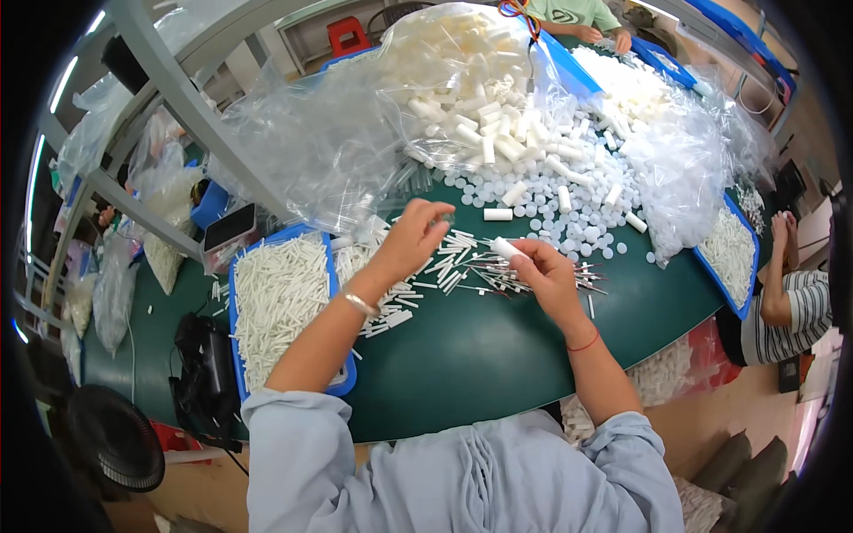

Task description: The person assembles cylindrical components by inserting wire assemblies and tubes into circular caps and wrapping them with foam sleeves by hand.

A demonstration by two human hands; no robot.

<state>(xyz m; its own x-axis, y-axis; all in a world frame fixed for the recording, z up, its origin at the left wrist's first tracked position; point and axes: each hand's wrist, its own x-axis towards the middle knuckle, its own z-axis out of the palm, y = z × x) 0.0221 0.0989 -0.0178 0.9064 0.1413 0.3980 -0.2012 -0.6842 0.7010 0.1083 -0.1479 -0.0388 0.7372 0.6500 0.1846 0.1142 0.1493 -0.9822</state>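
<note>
My right hand is closed round a white plastic tube, its end pointing left toward my other hand. Beyond the pile of thin sticks, my left hand has its fingers curled together; something small and clear seems to be at the fingertips, too faint to name. Between and below the hands lie thin white sticks and a bundle of thin dark-red and silver pins. Round translucent caps spread just past my right hand, with loose white tubes among them.
A blue tray of white sticks stands at left, beside a black device. A large clear bag spills tubes at the back. Another blue tray sits at right. Co-workers' hands show at right and far back. Grey frame bars cross upper left.
</note>
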